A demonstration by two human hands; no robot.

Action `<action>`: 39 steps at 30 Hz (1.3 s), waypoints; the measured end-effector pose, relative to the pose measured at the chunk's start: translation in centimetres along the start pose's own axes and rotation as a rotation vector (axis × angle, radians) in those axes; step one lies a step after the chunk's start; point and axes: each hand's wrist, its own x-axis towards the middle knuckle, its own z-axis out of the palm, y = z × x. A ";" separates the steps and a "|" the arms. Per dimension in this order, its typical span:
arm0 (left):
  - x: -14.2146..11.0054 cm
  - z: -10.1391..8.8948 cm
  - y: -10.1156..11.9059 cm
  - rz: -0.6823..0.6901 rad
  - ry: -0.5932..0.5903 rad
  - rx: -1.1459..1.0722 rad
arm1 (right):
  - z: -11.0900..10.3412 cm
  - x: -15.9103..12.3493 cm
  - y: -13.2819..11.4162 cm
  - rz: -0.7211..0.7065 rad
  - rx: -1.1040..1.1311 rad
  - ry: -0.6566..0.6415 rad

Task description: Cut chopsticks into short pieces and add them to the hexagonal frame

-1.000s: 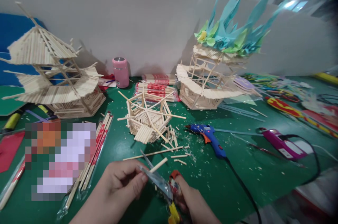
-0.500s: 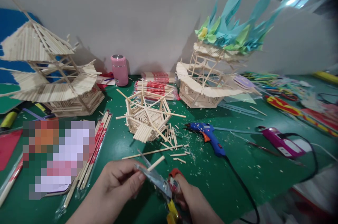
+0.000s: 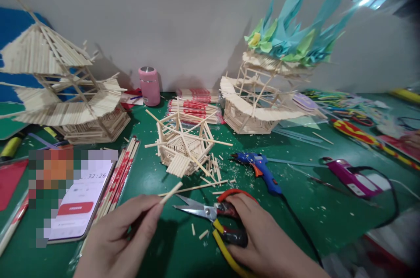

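My left hand (image 3: 133,225) pinches a short wooden stick (image 3: 172,191) between thumb and forefinger, its free end pointing up and right. My right hand (image 3: 259,230) is wrapped round the handles of scissors (image 3: 197,211) with red and yellow grips, the blades slightly parted. The blade tips point left, close to the stick but apart from it. Two small cut pieces (image 3: 203,234) lie below the blades. Beyond my hands stands a small frame of glued sticks (image 3: 183,142) with spokes on top and one slatted panel at its front.
A blue glue gun (image 3: 259,168) lies at right, its cord running toward me. A lit phone (image 3: 80,208) and bagged sticks (image 3: 114,190) are at left. Two larger stick pavilions (image 3: 82,112) (image 3: 249,116), a pink flask (image 3: 149,86) and stick bundles (image 3: 193,112) stand behind.
The scissors have moved away from the stick and turned to point left. My left hand has drawn left with the stick. Small cut pieces now show on the table below the blades.
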 end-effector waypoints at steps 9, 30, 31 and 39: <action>0.5 2.1 1.8 0.488 -0.264 0.344 | -2.5 1.0 -4.9 -0.483 -0.136 0.352; -0.6 2.7 -2.8 0.442 -0.082 0.613 | 2.2 4.1 -6.1 -0.430 0.017 0.245; -0.6 2.3 -3.1 0.422 -0.055 0.596 | 1.9 4.1 -6.3 -0.385 0.088 0.175; -1.8 2.7 -4.8 0.264 -0.098 0.531 | 0.4 3.9 -6.3 -0.153 0.464 -0.070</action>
